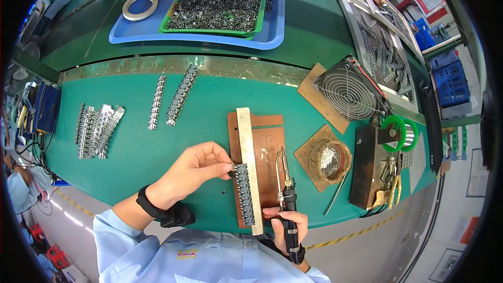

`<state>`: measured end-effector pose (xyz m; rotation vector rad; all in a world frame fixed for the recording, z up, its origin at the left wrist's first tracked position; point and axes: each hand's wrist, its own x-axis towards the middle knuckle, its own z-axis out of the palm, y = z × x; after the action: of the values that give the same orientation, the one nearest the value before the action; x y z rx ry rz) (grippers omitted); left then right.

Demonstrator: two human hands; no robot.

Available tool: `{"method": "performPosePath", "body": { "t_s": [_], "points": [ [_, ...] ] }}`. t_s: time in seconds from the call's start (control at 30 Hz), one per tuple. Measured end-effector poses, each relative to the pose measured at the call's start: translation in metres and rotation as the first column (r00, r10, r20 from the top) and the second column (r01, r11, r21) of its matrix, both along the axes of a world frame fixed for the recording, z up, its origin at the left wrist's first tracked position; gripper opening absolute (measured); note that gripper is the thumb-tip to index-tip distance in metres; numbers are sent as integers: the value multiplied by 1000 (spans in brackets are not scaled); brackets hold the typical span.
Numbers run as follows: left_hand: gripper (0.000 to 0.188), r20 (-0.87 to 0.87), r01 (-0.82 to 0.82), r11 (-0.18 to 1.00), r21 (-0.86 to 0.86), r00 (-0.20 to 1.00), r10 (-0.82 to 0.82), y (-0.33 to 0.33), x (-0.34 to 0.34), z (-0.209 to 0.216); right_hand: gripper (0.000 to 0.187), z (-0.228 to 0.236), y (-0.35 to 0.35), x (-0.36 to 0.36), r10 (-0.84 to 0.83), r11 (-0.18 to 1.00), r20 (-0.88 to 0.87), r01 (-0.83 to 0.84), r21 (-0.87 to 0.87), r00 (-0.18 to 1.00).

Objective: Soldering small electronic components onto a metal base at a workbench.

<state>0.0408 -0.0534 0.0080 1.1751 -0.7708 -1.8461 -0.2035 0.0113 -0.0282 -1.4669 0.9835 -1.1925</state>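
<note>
A strip of black components with metal contacts (243, 194) lies along a pale metal bar (245, 141) on a copper-brown board (268, 141). At the strip's upper end, my left hand (201, 170) has thumb and forefinger pinched together. What sits between those fingertips is too small to make out. My right hand (291, 226) is closed around the black handle of a soldering iron (289, 199) with a thin metal feed tube beside its tip. The iron points away from me, over the right part of the board, apart from the strip.
Finished-looking metal strips (97, 131) lie at left, two more strips (156, 102) farther back. A blue tray (196, 39) holds a green tray (259, 0) of small parts. Right stand a fan (348, 90), a round solder-spattered pot (343, 162), and a solder spool (401, 133).
</note>
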Motion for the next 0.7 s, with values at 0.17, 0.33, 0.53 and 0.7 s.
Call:
{"method": "performPosePath", "body": {
  "t_s": [0.17, 0.33, 0.53, 0.7],
  "points": [
    [9, 12, 9, 1000, 13, 1000, -10, 0, 0, 1, 27, -1, 0, -1, 0, 1000, 9, 0, 12, 1000],
    [8, 11, 15, 1000, 6, 1000, -15, 0, -1, 3, 27, 1, -1, -1, -5, 1000, -11, 6, 8, 1000],
    [8, -1, 23, 1000, 3, 1000, -23, -1, -2, 2, 24, 0, -2, -4, 63, 997, -94, -66, -34, 994],
    [8, 14, 60, 996, 67, 998, -61, -3, 1, 1, 23, 1, -2, -3, 65, 997, -97, -69, -35, 993]
  ]
}}
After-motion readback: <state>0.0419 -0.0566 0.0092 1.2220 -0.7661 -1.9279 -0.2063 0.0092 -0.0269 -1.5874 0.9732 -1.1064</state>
